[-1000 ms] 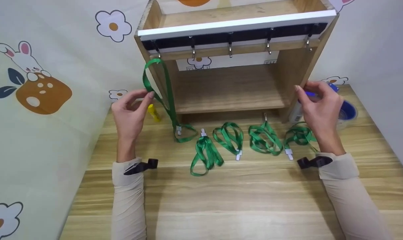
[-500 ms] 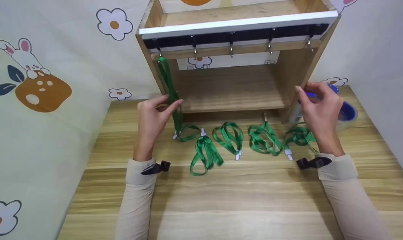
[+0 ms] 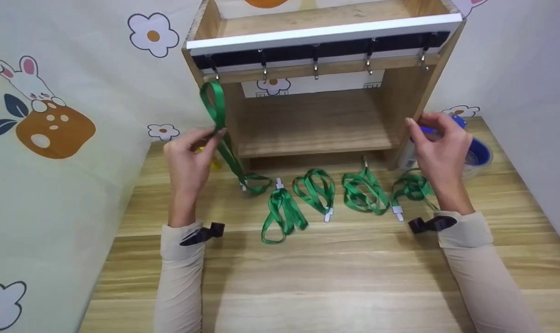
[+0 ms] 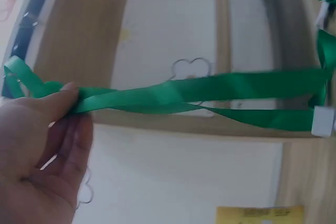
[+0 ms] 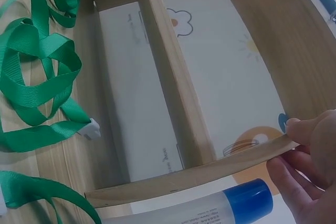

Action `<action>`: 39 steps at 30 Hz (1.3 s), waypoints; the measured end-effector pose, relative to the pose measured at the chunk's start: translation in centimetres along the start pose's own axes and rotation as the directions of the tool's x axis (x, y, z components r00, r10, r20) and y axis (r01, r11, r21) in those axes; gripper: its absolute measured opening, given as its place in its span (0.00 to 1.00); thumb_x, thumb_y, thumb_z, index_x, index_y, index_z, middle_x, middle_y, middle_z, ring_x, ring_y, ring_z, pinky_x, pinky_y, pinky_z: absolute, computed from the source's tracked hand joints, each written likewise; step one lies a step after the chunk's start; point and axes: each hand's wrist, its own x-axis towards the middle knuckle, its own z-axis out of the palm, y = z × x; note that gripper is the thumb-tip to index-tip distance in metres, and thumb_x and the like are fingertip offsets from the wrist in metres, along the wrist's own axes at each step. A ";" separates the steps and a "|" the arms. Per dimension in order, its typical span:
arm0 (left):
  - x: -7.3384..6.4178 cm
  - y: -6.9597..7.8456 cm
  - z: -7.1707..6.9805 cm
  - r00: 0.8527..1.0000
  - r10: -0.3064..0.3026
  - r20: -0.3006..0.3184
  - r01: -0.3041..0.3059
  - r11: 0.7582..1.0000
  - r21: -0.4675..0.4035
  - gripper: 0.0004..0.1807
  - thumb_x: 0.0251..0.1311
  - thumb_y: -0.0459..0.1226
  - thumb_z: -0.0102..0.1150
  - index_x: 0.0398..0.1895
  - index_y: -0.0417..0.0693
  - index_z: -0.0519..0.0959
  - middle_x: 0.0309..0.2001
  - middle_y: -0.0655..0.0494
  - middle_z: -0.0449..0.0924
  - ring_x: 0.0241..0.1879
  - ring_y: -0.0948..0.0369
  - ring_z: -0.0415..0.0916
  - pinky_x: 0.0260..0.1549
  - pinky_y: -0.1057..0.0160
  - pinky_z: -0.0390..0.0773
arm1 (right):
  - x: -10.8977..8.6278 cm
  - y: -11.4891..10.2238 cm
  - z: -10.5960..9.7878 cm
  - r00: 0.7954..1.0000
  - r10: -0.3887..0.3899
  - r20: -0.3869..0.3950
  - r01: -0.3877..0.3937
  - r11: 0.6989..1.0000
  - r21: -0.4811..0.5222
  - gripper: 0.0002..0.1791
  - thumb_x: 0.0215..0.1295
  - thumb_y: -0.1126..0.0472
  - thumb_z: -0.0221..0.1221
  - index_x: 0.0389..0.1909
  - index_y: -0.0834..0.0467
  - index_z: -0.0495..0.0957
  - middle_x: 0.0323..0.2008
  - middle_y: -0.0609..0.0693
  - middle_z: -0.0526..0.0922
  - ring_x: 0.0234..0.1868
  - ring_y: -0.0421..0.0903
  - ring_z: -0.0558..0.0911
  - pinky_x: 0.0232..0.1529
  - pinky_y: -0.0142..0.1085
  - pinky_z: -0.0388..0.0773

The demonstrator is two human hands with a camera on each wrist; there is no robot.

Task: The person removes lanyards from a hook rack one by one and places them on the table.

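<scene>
My left hand [image 3: 189, 157] pinches a green lanyard [image 3: 233, 159] between thumb and fingers. Its top loop stands above the fingertips, just below the leftmost hook [image 3: 216, 74]; whether it touches that hook I cannot tell. In the left wrist view the two lanyard straps [image 4: 210, 90] run from the fingers to a white clip [image 4: 323, 121]. My right hand [image 3: 442, 148] grips the front edge of the wooden shelf's [image 3: 414, 97] right side panel. The right wrist view has thumb and fingers on either side of that panel [image 5: 173, 186].
Several coiled green lanyards [image 3: 314, 189] with clips lie in a row before the shelf. More hooks [image 3: 315, 69] line its black strip. A blue-capped bottle [image 5: 249, 202] and a blue-lined round container [image 3: 478, 155] stand at right. Something yellow [image 3: 215, 162] lies behind the left hand.
My left hand swung right with the lanyard, then came back left. The loop above the fingers is shorter than one second ago. The right hand has kept its grip on the shelf.
</scene>
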 end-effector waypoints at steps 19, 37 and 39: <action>0.9 2.7 -3.9 0.998 0.025 -0.061 -0.031 0.995 -0.092 0.11 0.66 0.23 0.69 0.45 0.41 0.93 0.40 0.40 0.93 0.38 0.71 0.86 0.45 0.74 0.88 | 0.1 0.0 -0.1 1.000 -0.009 -0.015 0.009 0.999 0.038 0.19 0.71 0.47 0.72 0.55 0.53 0.89 0.54 0.49 0.92 0.57 0.43 0.90 0.55 0.27 0.88; 0.4 -0.2 -7.7 0.982 -0.018 0.189 -0.029 0.969 0.244 0.10 0.69 0.31 0.72 0.49 0.48 0.94 0.42 0.49 0.93 0.33 0.68 0.77 0.37 0.80 0.78 | 0.0 0.0 -0.1 1.000 0.004 -0.002 -0.004 1.000 0.022 0.20 0.70 0.47 0.72 0.55 0.53 0.89 0.54 0.49 0.92 0.56 0.42 0.90 0.54 0.25 0.87; 0.3 -0.6 -7.3 0.974 -0.009 0.228 -0.050 0.966 0.252 0.11 0.69 0.29 0.71 0.49 0.48 0.94 0.43 0.49 0.94 0.34 0.65 0.81 0.37 0.83 0.78 | 0.0 0.1 0.0 1.000 0.000 -0.004 0.000 1.000 0.031 0.19 0.69 0.47 0.73 0.55 0.53 0.89 0.53 0.49 0.92 0.55 0.42 0.90 0.53 0.24 0.87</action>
